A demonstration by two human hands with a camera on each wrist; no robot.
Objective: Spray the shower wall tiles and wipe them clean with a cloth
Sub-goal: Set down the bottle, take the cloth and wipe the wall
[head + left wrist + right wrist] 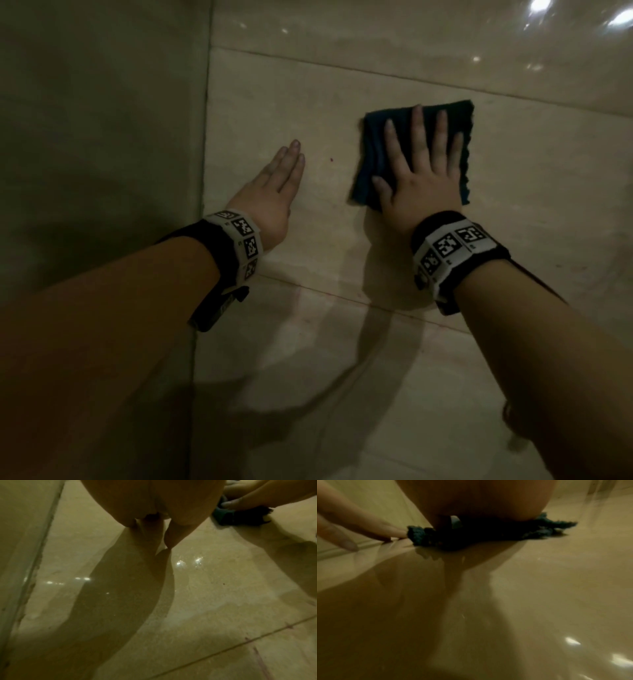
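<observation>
Dim, yellowish light throughout. Glossy beige stone-look wall [342,85] across the centre and right of the head view, split by thin dark grout lines [342,70]. Darker side wall [96,120] at the left, meeting it in a vertical corner seam [205,137]. Bright lamp reflections [537,5] at the upper right.

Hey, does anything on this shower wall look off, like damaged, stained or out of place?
Mostly normal: the right hand presses a folded dark teal cloth flat on the glossy beige wall tiles. One oddity: a small reddish speck between the cloth and the open left hand, plus faint reddish staining along the grout line. No cracks visible.
</observation>
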